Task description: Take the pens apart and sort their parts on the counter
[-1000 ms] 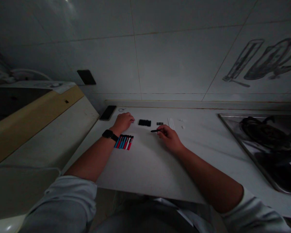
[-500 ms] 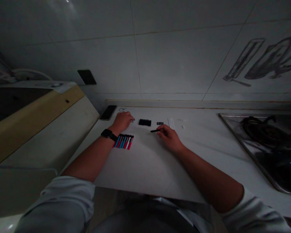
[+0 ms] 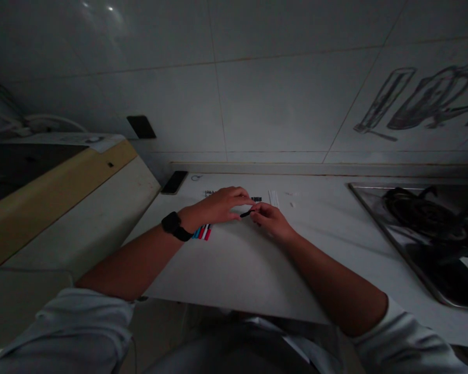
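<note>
My right hand (image 3: 271, 219) pinches a thin black pen part (image 3: 245, 213) just above the white counter (image 3: 249, 259). My left hand (image 3: 220, 205), with a black watch on the wrist, has come up against the tip of that part and its fingers close around something too small to make out. A row of red, blue and white pen barrels (image 3: 203, 232) peeks out under my left wrist. A small dark cluster of parts (image 3: 256, 199) lies just behind the hands, and tiny springs (image 3: 208, 193) sit further left. The black caps seen earlier are hidden by my left hand.
A dark phone (image 3: 173, 182) lies at the counter's back left corner. White strips (image 3: 273, 197) lie behind my right hand. A steel gas hob (image 3: 421, 228) fills the right side. A tiled wall rises behind, and a lower yellow-edged unit (image 3: 74, 187) stands to the left.
My left hand left the spot near the springs and moved right to meet my right hand at the pen part's tip. The right hand stayed nearly in place.
</note>
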Tool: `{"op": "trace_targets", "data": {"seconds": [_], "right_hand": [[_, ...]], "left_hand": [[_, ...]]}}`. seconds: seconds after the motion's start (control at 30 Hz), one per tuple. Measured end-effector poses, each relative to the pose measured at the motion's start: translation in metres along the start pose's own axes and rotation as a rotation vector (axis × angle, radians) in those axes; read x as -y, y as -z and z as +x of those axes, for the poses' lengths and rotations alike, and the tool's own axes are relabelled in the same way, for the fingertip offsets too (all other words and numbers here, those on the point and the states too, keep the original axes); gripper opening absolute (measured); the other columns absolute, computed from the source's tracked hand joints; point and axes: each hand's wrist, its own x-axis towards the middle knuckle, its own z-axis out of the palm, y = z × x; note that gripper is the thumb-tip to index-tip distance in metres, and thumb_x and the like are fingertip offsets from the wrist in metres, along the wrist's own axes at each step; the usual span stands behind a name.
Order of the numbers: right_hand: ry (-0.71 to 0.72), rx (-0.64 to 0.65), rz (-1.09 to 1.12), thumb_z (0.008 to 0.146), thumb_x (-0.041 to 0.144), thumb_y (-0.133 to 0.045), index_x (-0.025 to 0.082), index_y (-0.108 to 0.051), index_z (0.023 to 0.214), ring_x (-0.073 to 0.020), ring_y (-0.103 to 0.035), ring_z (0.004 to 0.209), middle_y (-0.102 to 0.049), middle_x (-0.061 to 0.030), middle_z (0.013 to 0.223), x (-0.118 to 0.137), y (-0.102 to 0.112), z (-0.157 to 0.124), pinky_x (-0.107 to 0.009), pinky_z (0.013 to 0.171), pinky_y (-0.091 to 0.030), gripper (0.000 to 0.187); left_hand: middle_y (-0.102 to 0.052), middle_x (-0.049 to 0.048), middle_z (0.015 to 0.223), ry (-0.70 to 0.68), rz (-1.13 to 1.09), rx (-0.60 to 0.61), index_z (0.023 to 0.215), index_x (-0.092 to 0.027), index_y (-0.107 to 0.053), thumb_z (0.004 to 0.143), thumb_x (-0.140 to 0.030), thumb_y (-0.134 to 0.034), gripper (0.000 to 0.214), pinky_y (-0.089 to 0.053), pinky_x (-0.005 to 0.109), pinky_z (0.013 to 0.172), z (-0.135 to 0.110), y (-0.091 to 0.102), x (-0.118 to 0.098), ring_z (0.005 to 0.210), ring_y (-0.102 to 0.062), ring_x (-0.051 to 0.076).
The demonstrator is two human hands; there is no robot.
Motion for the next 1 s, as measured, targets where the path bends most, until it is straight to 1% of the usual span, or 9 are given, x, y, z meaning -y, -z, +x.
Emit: {"op": "trace_targets", "data": {"seconds": [0.1,0.2,0.3,0.4,0.47,0.63,0.77,0.9,1.0], "right_hand": [[0.004,0.025,0.021,0.08,0.055,-0.072,0.021,-0.065,0.09,-0.0137,-0.052,0.062,-0.059,0.002,0.071,-0.001,0.0,0.0,-0.028,0.061,-0.042,0.037],[-0.024,0.028,0.043,0.082,0.055,-0.072,0.021,-0.066,0.091,-0.0138,-0.052,0.063,-0.06,0.0018,0.072,-0.003,0.002,0.002,-0.028,0.06,-0.042,0.036],[-0.033,-0.068,0.002,0.084,0.055,-0.069,0.021,-0.066,0.093,-0.0144,-0.054,0.065,-0.061,0.0011,0.075,-0.008,0.006,0.006,-0.028,0.062,-0.042,0.035],[-0.004,-0.213,-0.072,0.086,0.054,-0.065,0.021,-0.067,0.092,-0.0148,-0.055,0.067,-0.063,0.0006,0.076,-0.014,0.012,0.01,-0.028,0.064,-0.043,0.034],[0.028,-0.257,-0.134,0.088,0.053,-0.063,0.021,-0.067,0.092,-0.0159,-0.057,0.07,-0.064,-0.0003,0.078,-0.019,0.015,0.011,-0.029,0.068,-0.045,0.032],[0.08,-0.219,-0.251,0.09,0.049,-0.06,0.022,-0.069,0.094,-0.0178,-0.059,0.074,-0.066,-0.0011,0.08,-0.025,0.019,0.01,-0.031,0.072,-0.046,0.028],[0.083,-0.22,-0.284,0.091,0.048,-0.059,0.023,-0.069,0.093,-0.018,-0.059,0.073,-0.066,-0.0013,0.08,-0.024,0.018,0.009,-0.03,0.07,-0.045,0.027],[0.093,-0.209,-0.288,0.091,0.047,-0.058,0.023,-0.069,0.093,-0.0184,-0.061,0.075,-0.068,-0.0018,0.082,-0.02,0.016,0.008,-0.031,0.072,-0.045,0.027],[0.094,-0.208,-0.303,0.091,0.047,-0.058,0.023,-0.069,0.092,-0.0184,-0.06,0.074,-0.068,-0.0019,0.082,-0.017,0.015,0.007,-0.031,0.072,-0.045,0.027]], "left_hand": [[-0.06,0.0074,0.137,-0.005,0.0,0.007,0.135,-0.034,-0.066,0.083,-0.024,-0.083,0.057,-0.046,0.042,0.111,0.0,-0.002,-0.004,0.128,-0.057,0.027],[-0.059,0.007,0.139,0.041,-0.002,0.004,0.131,-0.033,-0.067,0.082,-0.029,-0.084,0.053,-0.044,0.044,0.113,0.002,-0.004,-0.001,0.13,-0.056,0.028],[-0.06,0.0079,0.134,0.134,0.037,-0.098,0.128,-0.029,-0.067,0.082,-0.032,-0.083,0.049,-0.045,0.043,0.113,0.008,-0.009,0.014,0.128,-0.056,0.028],[-0.061,0.0088,0.13,0.232,0.101,-0.181,0.126,-0.026,-0.067,0.081,-0.034,-0.083,0.048,-0.046,0.041,0.11,0.018,-0.021,0.04,0.124,-0.058,0.027],[-0.062,0.0092,0.127,0.287,0.134,-0.16,0.123,-0.025,-0.069,0.08,-0.034,-0.083,0.046,-0.047,0.042,0.108,0.026,-0.033,0.058,0.121,-0.059,0.028],[-0.065,0.0104,0.126,0.382,0.145,-0.075,0.12,-0.024,-0.071,0.078,-0.041,-0.083,0.048,-0.049,0.041,0.105,0.042,-0.061,0.088,0.119,-0.06,0.028],[-0.066,0.0103,0.126,0.402,0.154,-0.039,0.121,-0.024,-0.071,0.077,-0.043,-0.082,0.049,-0.05,0.04,0.104,0.044,-0.071,0.099,0.117,-0.062,0.028],[-0.067,0.0105,0.124,0.431,0.166,-0.022,0.119,-0.025,-0.072,0.075,-0.046,-0.081,0.049,-0.051,0.04,0.101,0.043,-0.073,0.103,0.114,-0.064,0.029],[-0.066,0.0107,0.127,0.427,0.166,-0.029,0.122,-0.026,-0.071,0.073,-0.043,-0.081,0.053,-0.051,0.04,0.101,0.045,-0.075,0.104,0.114,-0.065,0.028]]}}
